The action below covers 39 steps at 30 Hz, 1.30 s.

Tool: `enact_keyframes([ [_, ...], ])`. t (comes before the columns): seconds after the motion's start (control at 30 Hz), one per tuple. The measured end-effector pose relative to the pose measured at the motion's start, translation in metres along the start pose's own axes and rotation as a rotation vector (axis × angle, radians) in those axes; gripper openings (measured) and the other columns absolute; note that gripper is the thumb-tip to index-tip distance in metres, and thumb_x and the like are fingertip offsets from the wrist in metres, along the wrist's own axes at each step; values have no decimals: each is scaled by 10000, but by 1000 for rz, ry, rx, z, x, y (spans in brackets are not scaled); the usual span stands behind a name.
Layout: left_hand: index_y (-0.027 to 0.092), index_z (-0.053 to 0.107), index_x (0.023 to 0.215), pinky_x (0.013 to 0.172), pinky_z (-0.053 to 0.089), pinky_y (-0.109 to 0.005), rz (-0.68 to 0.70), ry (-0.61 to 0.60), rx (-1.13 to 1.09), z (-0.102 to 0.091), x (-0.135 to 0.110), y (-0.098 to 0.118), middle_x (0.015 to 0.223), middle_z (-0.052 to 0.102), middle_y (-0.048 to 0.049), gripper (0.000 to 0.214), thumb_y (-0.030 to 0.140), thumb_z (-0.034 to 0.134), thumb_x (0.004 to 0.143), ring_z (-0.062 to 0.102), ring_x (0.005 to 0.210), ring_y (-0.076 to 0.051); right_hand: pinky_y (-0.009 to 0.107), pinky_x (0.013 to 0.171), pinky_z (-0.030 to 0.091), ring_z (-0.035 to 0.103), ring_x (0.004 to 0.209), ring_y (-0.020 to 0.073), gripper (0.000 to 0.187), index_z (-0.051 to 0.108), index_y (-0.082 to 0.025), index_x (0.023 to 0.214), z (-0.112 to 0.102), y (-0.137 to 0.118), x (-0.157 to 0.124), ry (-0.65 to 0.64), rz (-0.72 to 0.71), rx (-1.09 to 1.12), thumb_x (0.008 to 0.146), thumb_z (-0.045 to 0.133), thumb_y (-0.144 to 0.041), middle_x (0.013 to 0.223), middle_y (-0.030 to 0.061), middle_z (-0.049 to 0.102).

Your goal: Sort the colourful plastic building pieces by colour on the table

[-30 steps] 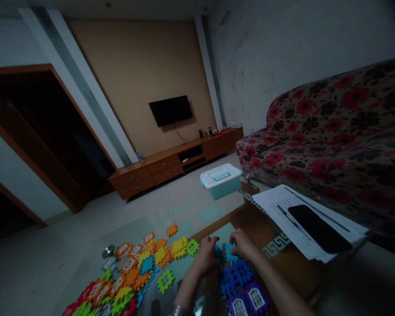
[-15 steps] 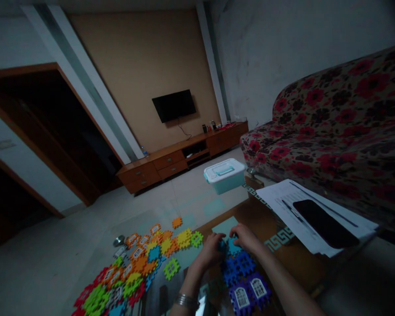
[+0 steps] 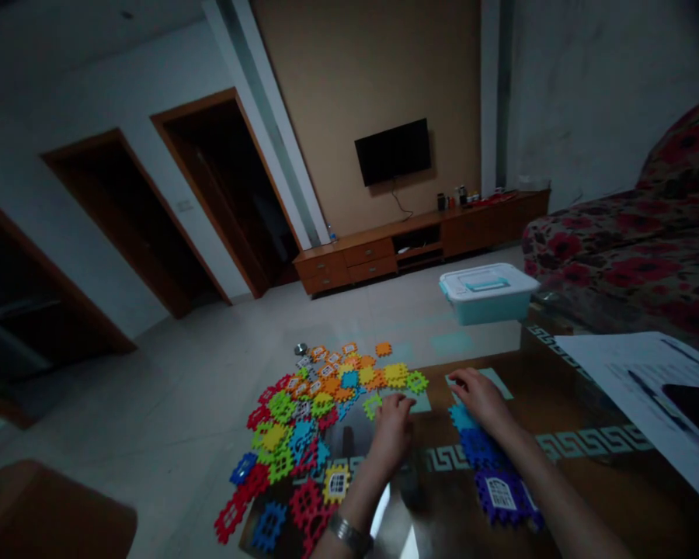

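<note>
Tan feature wall (image 3: 361, 93) with a black wall-mounted television (image 3: 392, 152) over a long wooden sideboard (image 3: 419, 260), all sitting farther right in view than a moment earlier, the whole scene swung round so that two dark wooden-framed doorways (image 3: 206, 194) now show at left. Red-flowered sofa (image 3: 617, 248) reduced to a strip at the right edge. Glass-topped worktop with a pale Greek-key band (image 3: 594, 442) across the lower right, printed white papers (image 3: 634, 380) and a black phone (image 3: 696, 411) cut off by the frame. Teal plastic storage box with a white lid (image 3: 488, 293) just past the far corner of the glass. Multicoloured heap of interlocking foam window tiles (image 3: 320, 411) left of the hands, its lower part either on the glass or on the floor, impossible to tell which. Left hand (image 3: 391, 435) and right hand (image 3: 482, 401) now apart, no longer together: left just beside a lime-green tile (image 3: 371, 405), right over a teal tile (image 3: 461, 417). Below that, a blue tile (image 3: 481, 448) and a purple window tile (image 3: 504, 494). Any grip hidden. Silver bracelet (image 3: 349, 534) on the left wrist.
</note>
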<state>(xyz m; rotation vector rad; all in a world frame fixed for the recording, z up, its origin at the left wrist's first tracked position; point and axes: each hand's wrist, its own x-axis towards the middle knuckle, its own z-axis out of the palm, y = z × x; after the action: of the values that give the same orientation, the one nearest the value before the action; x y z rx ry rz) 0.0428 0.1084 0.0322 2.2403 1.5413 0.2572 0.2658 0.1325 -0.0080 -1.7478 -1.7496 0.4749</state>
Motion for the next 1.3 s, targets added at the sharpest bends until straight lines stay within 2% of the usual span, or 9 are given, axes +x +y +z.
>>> enact_keyframes([
  [0.2, 210, 595, 1242, 1007, 358, -381, -431, 209, 232, -43, -56, -91, 1351, 538, -106, 468, 69, 445, 821, 445, 1278, -258, 313, 843, 439, 601, 959, 225, 268, 712, -183, 953, 65, -100, -38, -195, -283, 44, 848, 479, -99, 995, 102, 676],
  [0.3, 211, 602, 1221, 952, 383, -386, -558, 295, 283, -59, -75, -128, 1318, 557, -111, 437, 76, 408, 854, 465, 1241, -268, 298, 796, 423, 582, 942, 217, 308, 716, -213, 928, 107, -141, -54, -276, -442, 22, 826, 479, -45, 963, 85, 663],
  [0.43, 209, 614, 1194, 962, 358, -386, -599, 315, 300, -68, -89, -156, 1310, 561, -108, 434, 70, 361, 870, 456, 1239, -257, 299, 760, 402, 554, 942, 222, 251, 708, -230, 915, 158, -181, -58, -291, -582, -40, 857, 511, -85, 965, 72, 645],
  [0.53, 183, 640, 1130, 960, 351, -413, -607, 279, 325, -69, -90, -164, 1332, 540, -131, 354, 128, 380, 897, 439, 1254, -281, 322, 779, 409, 547, 995, 252, 217, 701, -213, 904, 177, -197, -56, -291, -592, -140, 868, 518, -103, 1009, 86, 645],
  [0.67, 157, 644, 1104, 970, 330, -462, -594, 291, 376, -63, -81, -160, 1284, 564, -154, 293, 251, 452, 904, 450, 1230, -319, 358, 807, 426, 564, 1020, 284, 268, 697, -180, 920, 168, -191, -56, -281, -456, -289, 862, 463, -64, 1053, 119, 647],
  [0.93, 203, 668, 1022, 1018, 303, -436, -336, 184, 193, -47, -63, -140, 1174, 637, -88, 250, 184, 479, 860, 530, 1160, -258, 378, 869, 446, 568, 1085, 313, 287, 694, -198, 954, 103, -147, -75, -339, -116, -389, 772, 530, -48, 1110, 132, 643],
  [1.03, 212, 650, 1071, 1015, 315, -432, -347, 242, 202, -48, -65, -135, 1202, 623, -85, 266, 181, 529, 836, 519, 1177, -258, 389, 934, 435, 532, 1157, 315, 376, 681, -214, 1059, 95, -139, -77, -351, -157, -289, 711, 634, -80, 1228, 117, 608],
  [1.17, 147, 606, 1142, 944, 373, -479, -513, 289, 314, -51, -68, -133, 1207, 600, -161, 323, 231, 574, 831, 520, 1159, -331, 399, 1058, 354, 423, 1312, 296, 609, 591, -252, 1280, 101, -138, -68, -415, -318, -91, 698, 691, -100, 1416, 80, 516],
  [1.3, 154, 604, 1109, 931, 375, -458, -534, 246, 328, -51, -66, -138, 1186, 600, -154, 293, 216, 569, 825, 527, 1148, -318, 419, 1008, 385, 486, 1229, 320, 556, 636, -253, 1207, 107, -144, -58, -459, -305, -138, 675, 767, -155, 1290, 97, 602],
])
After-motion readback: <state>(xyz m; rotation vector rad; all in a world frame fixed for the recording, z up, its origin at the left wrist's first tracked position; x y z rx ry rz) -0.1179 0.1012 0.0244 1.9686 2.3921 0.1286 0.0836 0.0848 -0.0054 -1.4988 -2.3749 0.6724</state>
